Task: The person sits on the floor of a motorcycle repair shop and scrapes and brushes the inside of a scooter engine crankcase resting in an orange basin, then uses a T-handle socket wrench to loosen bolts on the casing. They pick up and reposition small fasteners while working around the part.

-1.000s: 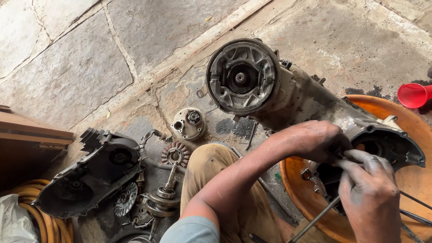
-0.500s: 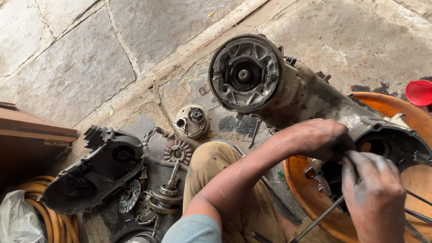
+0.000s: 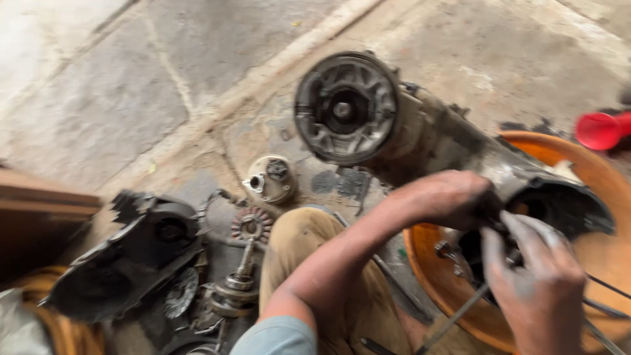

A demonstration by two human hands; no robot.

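Working at the open mouth of a greasy engine casing (image 3: 453, 154) lying over an orange basin (image 3: 559, 148) at three o'clock, we close our left hand (image 3: 447, 197) on its rim; our right hand (image 3: 536, 283) pinches a small part inside, calling for steady fingers next.

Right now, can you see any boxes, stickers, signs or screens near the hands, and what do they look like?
No packages, labels, signs or screens can be seen; the picture is somewhat blurred.
The hands, left hand and right hand, are at the open end of a grimy grey engine casing.
The casing lies over an orange round basin.
A red funnel lies at the right edge, plain and unmarked.
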